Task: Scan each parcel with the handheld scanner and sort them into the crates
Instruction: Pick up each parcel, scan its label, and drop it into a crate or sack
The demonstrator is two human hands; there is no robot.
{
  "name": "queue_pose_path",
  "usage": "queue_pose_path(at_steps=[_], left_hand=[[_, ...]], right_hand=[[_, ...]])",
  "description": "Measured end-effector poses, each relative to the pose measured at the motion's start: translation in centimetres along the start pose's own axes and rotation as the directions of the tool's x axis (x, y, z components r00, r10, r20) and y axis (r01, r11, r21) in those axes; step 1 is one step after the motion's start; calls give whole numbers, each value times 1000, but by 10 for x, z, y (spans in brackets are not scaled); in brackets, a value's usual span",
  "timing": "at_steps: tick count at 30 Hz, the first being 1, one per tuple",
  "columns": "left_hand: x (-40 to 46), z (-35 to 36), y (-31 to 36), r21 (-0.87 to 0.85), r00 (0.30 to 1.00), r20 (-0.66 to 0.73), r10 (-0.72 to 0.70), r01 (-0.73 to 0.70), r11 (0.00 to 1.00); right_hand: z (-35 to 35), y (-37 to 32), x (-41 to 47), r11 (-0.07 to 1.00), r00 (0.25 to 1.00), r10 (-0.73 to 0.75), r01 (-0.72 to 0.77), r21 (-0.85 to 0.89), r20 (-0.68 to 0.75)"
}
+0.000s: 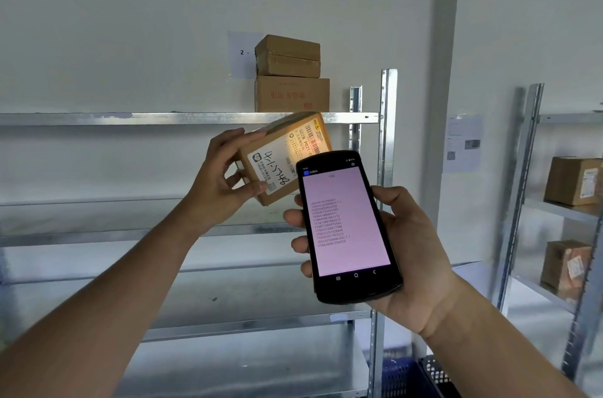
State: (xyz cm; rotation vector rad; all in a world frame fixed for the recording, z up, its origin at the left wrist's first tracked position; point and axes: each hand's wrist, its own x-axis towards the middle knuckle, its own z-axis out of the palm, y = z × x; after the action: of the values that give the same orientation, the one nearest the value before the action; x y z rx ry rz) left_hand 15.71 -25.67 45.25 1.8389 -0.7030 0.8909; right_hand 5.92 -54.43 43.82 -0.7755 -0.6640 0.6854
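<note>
Parcel (277,159): small cardboard box, pinched at its left end by left hand (225,182), held before the shelf (182,118). Label faces the viewer; long axis runs lower left to upper right. Scanner (347,228), gripped in right hand (408,254), overlaps its right edge. Risk: tilt may spoil the barcode read; a slack pinch may drop it.

A parcel storeroom or small sorting depot: bare galvanised steel shelving (182,118) lines a plain white wall, with taped cardboard boxes (290,74) stacked at 12 o'clock beside a numbered paper tag (240,53). More labelled parcels (572,180) sit on a second rack at 3 o'clock, and a printed notice (463,143) hangs on the wall.
</note>
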Motion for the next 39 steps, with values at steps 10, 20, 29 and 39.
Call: queue_pose_path(at_steps=[10, 20, 29, 39], left_hand=[[4, 4, 3, 44, 1000, -16, -23, 24, 999], [6, 5, -10, 87, 1000, -12, -19, 20, 996], [3, 2, -23, 64, 997, -79, -10, 15, 998], [-7, -7, -33, -35, 950, -245, -191, 188, 982]], right_hand=[[-4, 1, -3, 997, 996, 70, -71, -11, -61], [-17, 7, 4, 991, 991, 131, -131, -14, -10], [-25, 12, 15, 988, 989, 144, -146, -55, -40], [-27, 21, 51, 991, 992, -84, 73, -112, -97]])
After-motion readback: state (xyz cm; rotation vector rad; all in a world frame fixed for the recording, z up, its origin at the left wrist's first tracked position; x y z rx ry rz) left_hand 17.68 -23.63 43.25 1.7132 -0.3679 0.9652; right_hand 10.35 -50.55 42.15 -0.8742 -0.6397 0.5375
